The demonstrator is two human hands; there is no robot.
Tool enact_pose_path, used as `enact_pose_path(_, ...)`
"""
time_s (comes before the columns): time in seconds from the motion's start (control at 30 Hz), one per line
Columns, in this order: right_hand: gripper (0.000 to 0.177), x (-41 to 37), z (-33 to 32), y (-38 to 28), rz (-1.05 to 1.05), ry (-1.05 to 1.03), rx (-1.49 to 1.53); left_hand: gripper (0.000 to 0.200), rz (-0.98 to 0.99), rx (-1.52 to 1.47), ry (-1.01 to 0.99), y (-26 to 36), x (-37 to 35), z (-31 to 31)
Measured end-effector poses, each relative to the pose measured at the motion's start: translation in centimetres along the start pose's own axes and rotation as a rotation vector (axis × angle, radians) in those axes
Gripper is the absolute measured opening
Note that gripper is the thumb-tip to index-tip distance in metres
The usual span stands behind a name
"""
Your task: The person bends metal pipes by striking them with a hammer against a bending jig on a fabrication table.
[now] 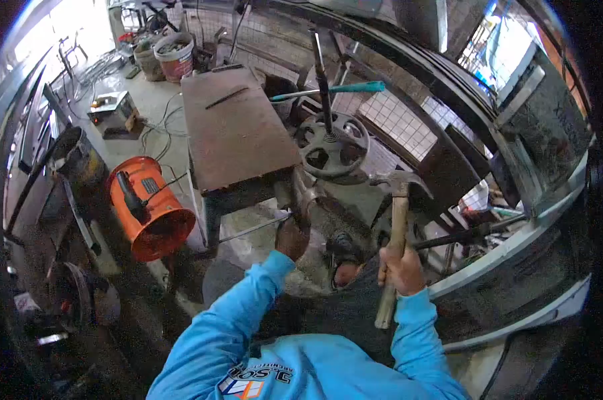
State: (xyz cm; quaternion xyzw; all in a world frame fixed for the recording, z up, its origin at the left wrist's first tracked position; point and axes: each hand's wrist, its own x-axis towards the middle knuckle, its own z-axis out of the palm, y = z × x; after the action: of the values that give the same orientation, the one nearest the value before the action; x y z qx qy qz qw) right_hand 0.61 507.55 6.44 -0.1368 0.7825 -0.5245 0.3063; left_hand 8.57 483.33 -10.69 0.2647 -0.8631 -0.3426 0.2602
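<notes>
My right hand (pixel 403 269) is wrapped tight around the wooden handle of a hammer (pixel 399 219). My left hand (pixel 292 239) is near a thin metal rod (pixel 253 229); I can't tell how open its fingers are or if they hold anything. An orange fan (pixel 148 190) is on my left. Past it is a brown table (pixel 241 137), with a spoked wheel (pixel 332 139) just to its right. Far back are buckets (pixel 176 60).

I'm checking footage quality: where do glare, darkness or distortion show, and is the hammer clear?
In the head view, glare washes out the upper-left opening; the corners go black; the white rail at right looks bowed, probably by the lens; the hammer stands out distinctly, while the left hand looks dim.
</notes>
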Motion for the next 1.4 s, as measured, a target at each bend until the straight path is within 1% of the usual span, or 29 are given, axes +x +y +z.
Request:
enact_pose_path(0.03, 0.035, 0.5, 0.1, 1.4, -0.004, 0.011, 0.030, 0.023, -0.196, -0.247, -0.121, 2.0, -0.8, -0.9)
enact_pose_path(0.07, 0.036, 1.2, 0.1, 2.7, -0.010, 0.018, 0.054, 0.021, -0.162, -0.292, -0.098, 2.8, -1.8, -1.9)
enact_pose_path(0.13, 0.039, 3.2, -0.4, 7.3, -0.119, 0.114, -0.115, 0.023, -0.101, -0.370, -0.030, 3.3, -3.0, -5.4)
enact_pose_path(0.23, 0.042, 3.1, -0.2, 7.5, 0.028, 0.011, -0.052, 0.024, -0.109, -0.433, -0.041, 7.3, -2.5, -14.3)
enact_pose_path(0.3, 0.040, 2.4, 1.0, 4.1, 0.105, -0.065, 0.066, 0.028, -0.038, -0.226, 0.015, 8.2, -0.7, -18.9)
enact_pose_path(0.33, 0.038, 3.5, 0.7, 6.4, 0.024, -0.049, 0.012, 0.032, 0.118, -0.090, 0.066, 7.4, 0.5, -20.5)
enact_pose_path(0.37, 0.036, 4.7, 0.4, 8.6, -0.055, -0.029, -0.042, 0.032, 0.305, 0.086, 0.138, 6.8, 2.0, -22.0)
enact_pose_path(0.43, 0.034, 2.2, 1.6, 3.6, 0.029, -0.149, 0.111, 0.027, 0.078, 0.330, 0.018, 5.1, 3.8, -23.8)
enact_pose_path(0.47, 0.034, 1.2, 2.4, 1.5, 0.065, -0.134, 0.109, 0.024, 0.039, 0.362, -0.031, 4.1, 4.7, -24.5)
enact_pose_path(0.53, 0.033, 1.5, 3.1, 0.8, -0.021, -0.190, 0.144, 0.018, -0.041, 0.422, -0.130, 2.4, 6.0, -25.8)
enact_pose_path(0.57, 0.032, 1.6, 3.5, 0.5, -0.065, -0.216, 0.164, 0.017, -0.034, 0.439, -0.110, 2.3, 6.1, -26.4)
enact_pose_path(0.63, 0.032, 1.6, 4.5, -1.0, -0.095, -0.237, 0.105, 0.017, -0.018, 0.472, -0.078, 2.3, 5.9, -27.3)
enact_pose_path(0.67, 0.032, 1.9, 4.8, -1.6, -0.109, -0.244, 0.076, 0.020, 0.234, 0.533, -0.022, -1.8, 6.0, -26.9)
enact_pose_path(0.73, 0.032, 3.6, 5.5, -1.4, -0.354, -0.185, -0.228, 0.023, 0.110, 0.281, 0.064, -0.1, 6.2, -28.0)
enact_pose_path(0.77, 0.032, 4.4, 5.8, -1.6, -0.475, -0.148, -0.380, 0.025, -0.015, 0.107, 0.070, 1.7, 6.6, -28.7)
enact_pose_path(0.8, 0.035, 2.5, 7.2, -5.7, -0.333, -0.190, -0.290, 0.028, -0.135, -0.070, 0.097, 4.0, 7.0, -29.5)
enact_pose_path(0.9, 0.037, 3.5, 9.5, -8.0, -0.307, -0.264, -0.475, 0.026, 0.014, -0.352, 0.238, 4.6, 11.8, -28.7)
enact_pose_path(0.97, 0.042, 5.6, 10.6, -4.2, -0.617, -0.129, -0.599, 0.027, 0.293, -0.281, 0.409, 2.0, 16.9, -26.6)
enact_pose_path(1.03, 0.043, 4.6, 11.4, -5.6, -0.596, -0.170, -0.555, 0.025, 0.258, -0.291, 0.544, 2.4, 19.7, -24.6)
enact_pose_path(1.07, 0.044, 4.7, 11.4, -5.7, -0.509, -0.208, -0.524, 0.025, 0.241, -0.296, 0.607, 2.5, 20.8, -24.2)
enact_pose_path(1.1, 0.045, 4.9, 11.4, -5.8, -0.420, -0.242, -0.494, 0.025, 0.169, -0.449, 0.652, 1.7, 21.9, -24.1)
enact_pose_path(1.13, 0.046, 3.7, 11.3, -7.9, -0.305, -0.273, -0.461, 0.027, 0.093, -0.603, 0.692, 1.2, 22.8, -24.0)
enact_pose_path(1.17, 0.047, 2.6, 11.0, -9.3, -0.189, -0.305, -0.429, 0.027, 0.056, -0.672, 0.716, 0.1, 22.6, -24.0)
enact_pose_path(1.23, 0.044, 1.8, 10.4, -10.3, -0.212, -0.345, -0.389, 0.026, -0.014, -0.815, 0.773, -0.3, 21.4, -24.9)
enact_pose_path(1.27, 0.043, 1.5, 10.2, -10.8, -0.228, -0.370, -0.368, 0.024, -0.056, -0.940, 0.765, -0.2, 19.9, -25.7)
enact_pose_path(1.3, 0.044, 1.2, 9.8, -11.4, -0.334, -0.361, -0.383, 0.023, -0.099, -1.063, 0.752, 0.1, 18.5, -26.7)
enact_pose_path(1.33, 0.044, 1.0, 9.2, -12.3, -0.441, -0.351, -0.396, 0.019, -0.215, -1.213, 0.761, -0.3, 18.1, -27.5)
enact_pose_path(1.37, 0.045, 0.6, 8.6, -13.5, -0.548, -0.343, -0.413, 0.022, -0.219, -1.209, 0.790, -0.5, 18.0, -27.6)
enact_pose_path(1.4, 0.045, -1.0, 7.7, -16.1, -0.655, -0.330, -0.292, 0.025, -0.224, -1.206, 0.820, -0.5, 17.9, -27.6)
